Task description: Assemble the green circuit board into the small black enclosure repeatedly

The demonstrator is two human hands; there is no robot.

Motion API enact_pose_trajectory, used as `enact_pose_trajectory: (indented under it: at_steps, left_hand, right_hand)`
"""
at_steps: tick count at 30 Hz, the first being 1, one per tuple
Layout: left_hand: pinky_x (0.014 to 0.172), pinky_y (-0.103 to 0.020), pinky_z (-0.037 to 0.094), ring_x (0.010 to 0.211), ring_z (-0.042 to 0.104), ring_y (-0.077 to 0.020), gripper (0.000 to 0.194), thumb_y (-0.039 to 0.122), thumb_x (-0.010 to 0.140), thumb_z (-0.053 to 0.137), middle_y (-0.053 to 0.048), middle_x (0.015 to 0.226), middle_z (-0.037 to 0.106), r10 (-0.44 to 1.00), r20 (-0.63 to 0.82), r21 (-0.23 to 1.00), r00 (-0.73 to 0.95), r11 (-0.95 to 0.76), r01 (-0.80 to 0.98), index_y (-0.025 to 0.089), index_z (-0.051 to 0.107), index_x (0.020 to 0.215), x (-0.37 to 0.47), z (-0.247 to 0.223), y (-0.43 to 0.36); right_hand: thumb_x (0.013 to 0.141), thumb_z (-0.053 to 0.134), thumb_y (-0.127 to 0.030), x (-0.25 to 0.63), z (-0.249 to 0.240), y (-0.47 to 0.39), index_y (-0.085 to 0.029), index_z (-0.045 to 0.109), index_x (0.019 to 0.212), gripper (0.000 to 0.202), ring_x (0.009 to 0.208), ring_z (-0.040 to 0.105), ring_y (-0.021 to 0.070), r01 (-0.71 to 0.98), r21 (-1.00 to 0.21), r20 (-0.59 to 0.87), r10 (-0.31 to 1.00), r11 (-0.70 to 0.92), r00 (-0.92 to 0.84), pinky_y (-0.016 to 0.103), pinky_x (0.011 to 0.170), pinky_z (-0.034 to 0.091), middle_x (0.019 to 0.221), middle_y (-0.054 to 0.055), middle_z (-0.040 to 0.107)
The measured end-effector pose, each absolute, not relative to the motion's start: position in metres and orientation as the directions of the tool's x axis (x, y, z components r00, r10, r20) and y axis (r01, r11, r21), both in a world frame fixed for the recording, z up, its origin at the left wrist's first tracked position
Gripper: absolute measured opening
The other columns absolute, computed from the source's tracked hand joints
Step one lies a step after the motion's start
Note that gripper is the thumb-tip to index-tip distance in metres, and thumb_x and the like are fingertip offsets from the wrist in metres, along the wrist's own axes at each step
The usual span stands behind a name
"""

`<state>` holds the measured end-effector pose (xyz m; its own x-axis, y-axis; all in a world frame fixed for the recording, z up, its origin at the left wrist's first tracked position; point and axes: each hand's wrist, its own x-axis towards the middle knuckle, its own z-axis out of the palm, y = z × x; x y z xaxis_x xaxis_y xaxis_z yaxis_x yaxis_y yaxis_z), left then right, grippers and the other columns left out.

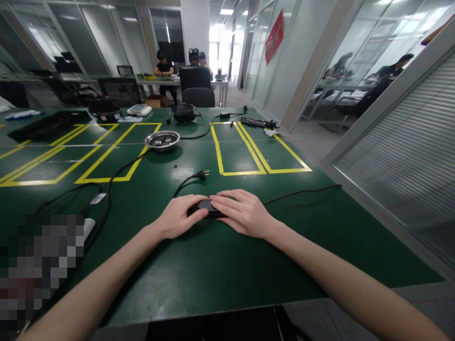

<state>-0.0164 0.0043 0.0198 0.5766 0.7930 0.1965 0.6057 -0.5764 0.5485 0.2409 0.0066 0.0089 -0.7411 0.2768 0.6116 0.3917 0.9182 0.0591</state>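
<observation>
On the green tabletop in front of me, a black power adapter (pixel 205 205) sits between my two hands, largely covered by them. My left hand (pixel 177 217) is closed around its left end, thumb in front and fingers behind. Over its right end lies my right hand (pixel 247 212), fingers across the top and thumb along the front side. A short cord with a black plug (pixel 202 174) comes out behind my left hand. From behind my right hand a thin black cable (pixel 302 192) runs off to the right.
A metal bowl (pixel 162 141) holding small metal parts stands farther back, near yellow tape outlines (pixel 245 173). Black cables (pixel 107 199) lie on the left by a pixelated patch. Behind are a black case (pixel 185 113) and a folded black tripod-like item (pixel 259 123). People sit farther off.
</observation>
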Motion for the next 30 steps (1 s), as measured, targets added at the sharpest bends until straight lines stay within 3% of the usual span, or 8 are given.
enact_pose_trajectory:
  at_steps: [3,5,9,12,18,24,27,30]
  left_hand:
    - [0.069,-0.030,0.054,0.074,0.067,-0.0204,0.054,0.058,0.104,0.041,-0.004,0.082,0.073,0.825,0.032,0.736,0.564,-0.401,0.546,0.016,0.073,0.096,-0.015,0.019,0.006]
    - [0.069,-0.029,0.054,0.078,0.069,-0.0208,0.046,0.057,0.099,0.053,-0.004,0.089,0.075,0.825,0.087,0.743,0.558,-0.428,0.515,0.016,0.073,0.105,-0.014,0.017,0.007]
    - [0.083,-0.036,0.053,0.086,0.070,-0.0239,0.037,0.052,0.096,0.064,-0.008,0.095,0.076,0.747,0.391,0.427,0.538,-0.665,0.613,0.017,0.074,0.106,-0.013,0.012,0.006]
    - [0.087,-0.038,0.053,0.091,0.071,-0.0258,0.038,0.051,0.096,0.065,-0.010,0.099,0.077,0.682,0.440,0.275,0.583,-0.721,0.636,0.018,0.071,0.113,-0.011,0.011,0.004]
    - [0.074,-0.033,0.051,0.075,0.071,-0.0234,0.044,0.054,0.094,0.067,-0.005,0.086,0.075,0.799,0.269,0.357,0.537,-0.601,0.715,0.018,0.068,0.119,-0.003,0.010,0.002]
    - [0.064,-0.028,0.047,0.072,0.069,-0.0201,0.036,0.050,0.097,0.063,-0.001,0.088,0.077,0.852,0.126,0.550,0.508,-0.486,0.680,0.022,0.071,0.117,-0.001,0.009,0.000]
    - [0.080,-0.035,0.053,0.081,0.070,-0.0233,0.041,0.051,0.098,0.061,-0.004,0.094,0.077,0.847,0.196,0.502,0.494,-0.519,0.692,0.021,0.069,0.124,0.000,0.005,0.003]
    - [0.113,-0.054,0.041,0.121,0.064,-0.0323,0.056,0.046,0.096,0.065,-0.014,0.132,0.070,0.793,0.395,0.363,0.463,-0.598,0.714,0.019,0.056,0.144,-0.002,0.001,0.006]
  right_hand:
    - [0.105,0.050,-0.020,0.242,0.006,0.009,-0.021,0.068,0.131,0.031,0.122,0.068,0.0244,0.420,0.072,0.618,0.290,0.905,-0.731,0.041,0.098,0.058,0.137,0.011,0.071]
    - [0.104,0.056,-0.028,0.242,0.004,0.011,-0.023,0.066,0.135,0.033,0.117,0.071,0.0249,0.470,-0.025,0.591,0.393,0.882,-0.704,0.041,0.095,0.060,0.142,0.012,0.068]
    - [0.095,0.071,-0.042,0.244,-0.001,0.014,-0.020,0.071,0.126,0.038,0.096,0.076,0.0245,0.518,-0.303,0.503,0.596,0.800,-0.626,0.036,0.084,0.061,0.115,0.011,0.079]
    - [0.096,0.071,-0.040,0.245,-0.004,0.016,-0.019,0.076,0.111,0.027,0.085,0.075,0.0225,0.535,-0.387,0.488,0.659,0.751,-0.573,0.033,0.079,0.059,0.098,0.009,0.080]
    - [0.100,0.063,-0.038,0.247,0.003,0.017,-0.020,0.068,0.130,0.035,0.101,0.074,0.0230,0.497,-0.384,0.435,0.628,0.778,-0.646,0.034,0.088,0.058,0.117,0.010,0.076]
    - [0.104,0.057,-0.036,0.251,0.003,0.018,-0.031,0.043,0.158,0.057,0.094,0.073,0.0199,0.498,-0.108,0.296,0.506,0.860,-0.810,0.031,0.078,0.059,0.133,0.010,0.065]
    - [0.105,0.054,-0.036,0.253,-0.004,0.024,-0.031,0.042,0.160,0.056,0.083,0.072,0.0184,0.538,-0.071,0.286,0.534,0.840,-0.796,0.030,0.074,0.059,0.130,0.010,0.066]
    - [0.104,0.053,-0.035,0.264,-0.009,0.039,-0.029,0.043,0.159,0.057,0.087,0.074,0.0220,0.635,-0.175,0.387,0.646,0.752,-0.658,0.035,0.078,0.061,0.128,0.010,0.069]
